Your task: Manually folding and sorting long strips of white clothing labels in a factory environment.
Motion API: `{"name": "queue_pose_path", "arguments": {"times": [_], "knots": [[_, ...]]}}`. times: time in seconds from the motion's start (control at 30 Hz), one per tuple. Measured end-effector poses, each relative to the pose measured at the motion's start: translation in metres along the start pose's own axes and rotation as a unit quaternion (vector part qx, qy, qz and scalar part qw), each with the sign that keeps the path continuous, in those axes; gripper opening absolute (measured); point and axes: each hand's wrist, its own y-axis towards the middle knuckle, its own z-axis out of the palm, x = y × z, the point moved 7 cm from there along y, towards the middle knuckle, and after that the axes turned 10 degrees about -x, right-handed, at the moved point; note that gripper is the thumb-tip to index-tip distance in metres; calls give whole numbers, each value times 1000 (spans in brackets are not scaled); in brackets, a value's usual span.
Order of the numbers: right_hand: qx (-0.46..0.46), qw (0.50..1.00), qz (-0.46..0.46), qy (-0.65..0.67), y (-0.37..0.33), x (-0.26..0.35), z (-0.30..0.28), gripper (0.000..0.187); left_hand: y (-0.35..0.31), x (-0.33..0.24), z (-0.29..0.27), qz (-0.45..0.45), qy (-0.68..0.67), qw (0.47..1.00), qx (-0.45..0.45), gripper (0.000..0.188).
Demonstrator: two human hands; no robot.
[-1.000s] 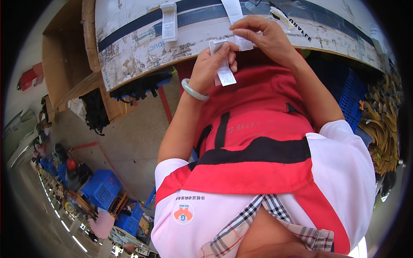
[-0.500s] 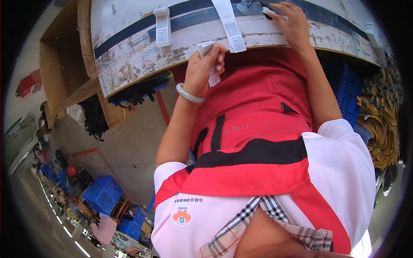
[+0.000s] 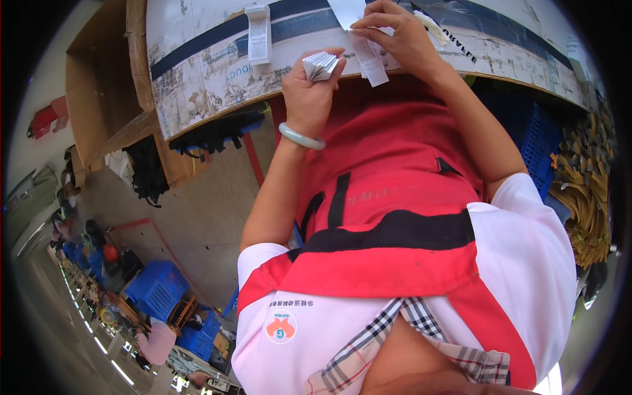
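My left hand (image 3: 308, 95) is closed around a folded stack of white labels (image 3: 320, 65), its layered edges fanned upward above the table's near edge. Farther right, my right hand (image 3: 403, 41) pinches the edge of a white label strip (image 3: 347, 12) between thumb and fingers. Below those fingertips a printed label length (image 3: 371, 62) hangs toward the table edge. Another printed label stack (image 3: 259, 41) lies on the table to the left of my left hand. Beyond my right hand lies a small white and black piece (image 3: 431, 27), partly hidden.
The worn white table top (image 3: 197, 99) carries dark tape bands. An open cardboard box (image 3: 99, 85) stands at its left. Under the right side is a blue crate (image 3: 540, 145), beside a pile of brown strips (image 3: 586, 210). More blue crates (image 3: 157, 289) and a person (image 3: 157, 342) are at lower left.
My right hand has moved left from the small white and black piece to the label strip and pinches it. My left hand has risen slightly and turned, showing the stack's folded edges.
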Motion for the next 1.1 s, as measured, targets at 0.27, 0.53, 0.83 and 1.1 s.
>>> {"name": "queue_pose_path", "arguments": {"times": [0.27,0.53,0.83,1.1], "knots": [[78,980,123,134,-17,27,-2,16,4,-23,-7,96,34,994,-27,17],[85,971,112,196,-27,19,3,19,-3,-17,-4,45,-16,999,8,18],[112,960,136,216,-29,24,4,21,-9,-11,-1,11,-90,996,4,12],[264,848,278,366,-36,39,9,17,-14,6,9,-203,-117,969,79,27]]}}
